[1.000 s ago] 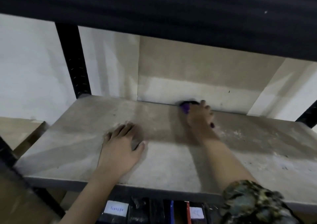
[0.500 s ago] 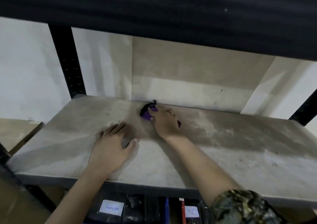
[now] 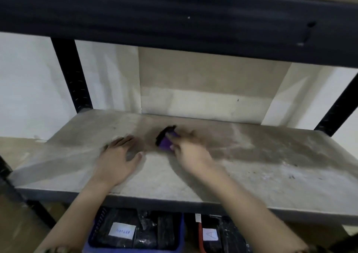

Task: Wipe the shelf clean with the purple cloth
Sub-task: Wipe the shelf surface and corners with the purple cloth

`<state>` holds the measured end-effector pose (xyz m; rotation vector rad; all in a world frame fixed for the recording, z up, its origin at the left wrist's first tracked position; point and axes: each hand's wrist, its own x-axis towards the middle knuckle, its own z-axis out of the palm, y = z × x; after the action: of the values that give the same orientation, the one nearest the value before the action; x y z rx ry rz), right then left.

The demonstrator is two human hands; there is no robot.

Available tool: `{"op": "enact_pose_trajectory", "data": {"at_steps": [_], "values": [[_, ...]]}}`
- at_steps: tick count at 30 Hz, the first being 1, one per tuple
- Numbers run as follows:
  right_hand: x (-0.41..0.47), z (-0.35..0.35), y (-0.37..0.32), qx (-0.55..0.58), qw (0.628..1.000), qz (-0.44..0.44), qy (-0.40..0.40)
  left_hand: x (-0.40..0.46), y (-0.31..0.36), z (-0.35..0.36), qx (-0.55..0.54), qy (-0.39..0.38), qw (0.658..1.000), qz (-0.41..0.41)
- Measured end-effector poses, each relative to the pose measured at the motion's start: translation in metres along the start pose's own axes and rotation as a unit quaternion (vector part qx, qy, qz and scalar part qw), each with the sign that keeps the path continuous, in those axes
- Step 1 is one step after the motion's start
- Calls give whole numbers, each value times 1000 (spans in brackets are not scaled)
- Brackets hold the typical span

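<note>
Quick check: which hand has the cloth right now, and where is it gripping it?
The right hand grips the purple cloth at its near right end; motion blur hides the fingers. The left hand lies flat on the shelf, holding nothing.

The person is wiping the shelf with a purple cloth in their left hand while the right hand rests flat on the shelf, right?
Not quite, the hands are swapped. In the head view the right hand holds the purple cloth, and the left hand rests flat on the shelf.
</note>
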<state>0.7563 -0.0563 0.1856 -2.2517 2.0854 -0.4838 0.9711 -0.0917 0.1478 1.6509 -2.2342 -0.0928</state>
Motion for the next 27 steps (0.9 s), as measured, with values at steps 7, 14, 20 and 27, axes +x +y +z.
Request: {"op": "enact_pose_trajectory", "data": {"at_steps": [7, 14, 20, 27], "values": [[6, -16, 122, -13, 954, 299, 21, -3, 2, -5, -8, -9, 1000, -2], [-56, -26, -6, 50, 998, 39, -29, 0, 1, -3, -1, -7, 1000, -2], [-84, -15, 82, -62, 979, 195, 10, -6, 6, -7, 19, -19, 1000, -5], [-93, -60, 122, -14, 980, 177, 86, -10, 53, -25, 27, 20, 999, 1]]}}
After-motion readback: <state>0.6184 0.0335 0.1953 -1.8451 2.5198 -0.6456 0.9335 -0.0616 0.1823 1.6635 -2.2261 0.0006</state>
